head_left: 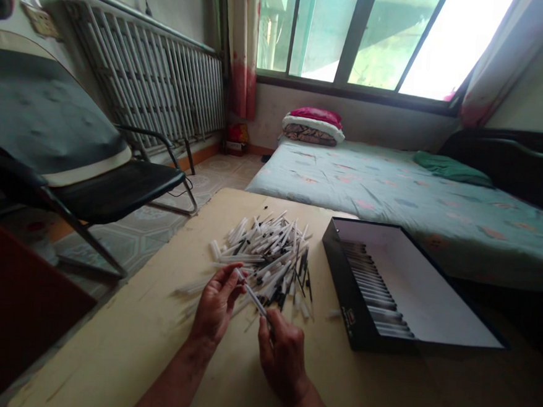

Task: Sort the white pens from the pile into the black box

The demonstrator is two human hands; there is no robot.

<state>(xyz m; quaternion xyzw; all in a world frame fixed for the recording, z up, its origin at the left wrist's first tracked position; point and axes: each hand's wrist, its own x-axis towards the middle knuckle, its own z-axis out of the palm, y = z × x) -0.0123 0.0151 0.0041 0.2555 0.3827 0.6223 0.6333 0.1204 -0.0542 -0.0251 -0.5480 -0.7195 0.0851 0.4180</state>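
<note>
Both of my hands hold one white pen [252, 296] over the tan table [159, 344]. My left hand [216, 306] pinches its upper end, fingers closed. My right hand [283, 351] grips the lower, dark-tipped end. Just beyond them lies a loose pile of white pens and black parts [270, 253]. To the right stands an open black box [386, 286] with a white inside; a row of pens [375, 286] is lined up along its left wall.
A black folding chair [91, 185] with a cushion stands left of the table, in front of a radiator [154, 77]. A bed [415, 201] with a light blue sheet, folded blankets and a green pillow runs behind the table under the window.
</note>
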